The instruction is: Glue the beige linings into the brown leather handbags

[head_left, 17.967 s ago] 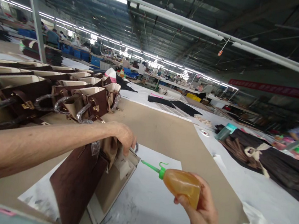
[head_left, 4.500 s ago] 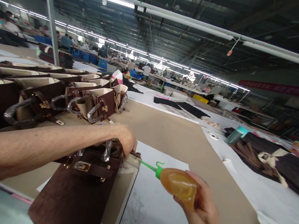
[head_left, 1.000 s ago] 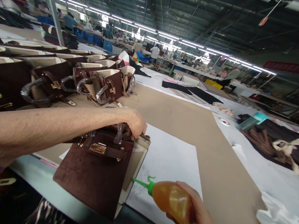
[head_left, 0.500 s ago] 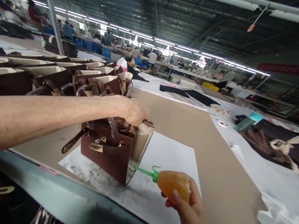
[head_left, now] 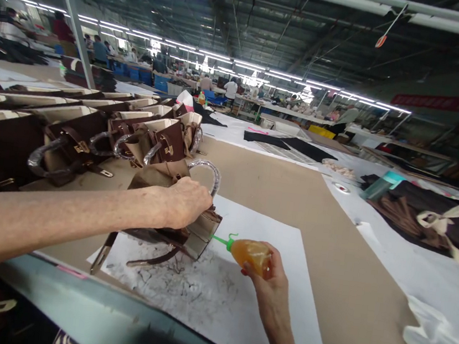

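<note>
My left hand [head_left: 187,203] is closed on the upper edge of a brown handbag [head_left: 199,235], which lies tilted over on a stained white sheet [head_left: 265,221]. The bag's plastic-wrapped handle [head_left: 210,171] sticks up behind my fingers, and a strap with a metal tip hangs toward me. In my right hand [head_left: 272,283] is a squeeze bottle [head_left: 250,255] of amber liquid with a green nozzle. The nozzle tip is at the bag's side edge; whether it touches, I cannot tell. Part of the bag is hidden behind my left forearm.
Rows of similar brown handbags [head_left: 72,125] stand at the left on the tan-covered table [head_left: 295,185]. A teal-capped bottle [head_left: 382,185] and dark material [head_left: 412,217] lie at the right. Crumpled white plastic [head_left: 438,343] is near the right edge. People work in the background.
The handbag has gone from standing upright to tilted over, with my left hand lower on it. My right hand has moved the bottle up and left, its nozzle still by the bag's edge.
</note>
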`<state>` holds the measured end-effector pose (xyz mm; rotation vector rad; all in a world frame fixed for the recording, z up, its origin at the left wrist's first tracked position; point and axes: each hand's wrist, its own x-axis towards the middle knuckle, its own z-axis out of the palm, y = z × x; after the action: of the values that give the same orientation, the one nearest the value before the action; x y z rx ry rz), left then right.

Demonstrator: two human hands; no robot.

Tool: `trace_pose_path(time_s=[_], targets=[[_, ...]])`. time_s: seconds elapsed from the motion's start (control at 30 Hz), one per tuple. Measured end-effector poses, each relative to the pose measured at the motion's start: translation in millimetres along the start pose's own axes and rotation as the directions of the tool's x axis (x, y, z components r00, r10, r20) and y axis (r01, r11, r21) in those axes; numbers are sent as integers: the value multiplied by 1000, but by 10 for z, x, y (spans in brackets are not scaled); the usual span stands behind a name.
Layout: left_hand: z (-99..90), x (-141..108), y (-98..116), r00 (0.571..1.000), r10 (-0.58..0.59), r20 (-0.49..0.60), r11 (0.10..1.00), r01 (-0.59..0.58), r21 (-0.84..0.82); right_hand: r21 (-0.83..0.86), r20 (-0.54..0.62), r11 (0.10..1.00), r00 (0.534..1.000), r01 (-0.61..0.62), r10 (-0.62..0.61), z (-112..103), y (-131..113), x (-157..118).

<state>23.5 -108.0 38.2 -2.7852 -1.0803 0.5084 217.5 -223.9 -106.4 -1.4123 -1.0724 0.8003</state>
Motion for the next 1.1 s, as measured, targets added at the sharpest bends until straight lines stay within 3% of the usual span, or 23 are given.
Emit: trace_pose_path(time_s=[0.13,0.27,0.6,1.1], targets=[[8,15,-39,999,34,34,999,-35,21,-96,-12,995,999,37,-38,62,35,69],[106,18,-69,996,80,-33,997,-79,12,-136,8,990,999,45,-44,94,87,77],[466,-188,-27,971,94,-221,995,-89,35,4,83,995,992,-95,94,30,172,79],[571,-398,128,984,44,-170,998,-37,42,98,90,954,958,-282,273,-7,186,-23]])
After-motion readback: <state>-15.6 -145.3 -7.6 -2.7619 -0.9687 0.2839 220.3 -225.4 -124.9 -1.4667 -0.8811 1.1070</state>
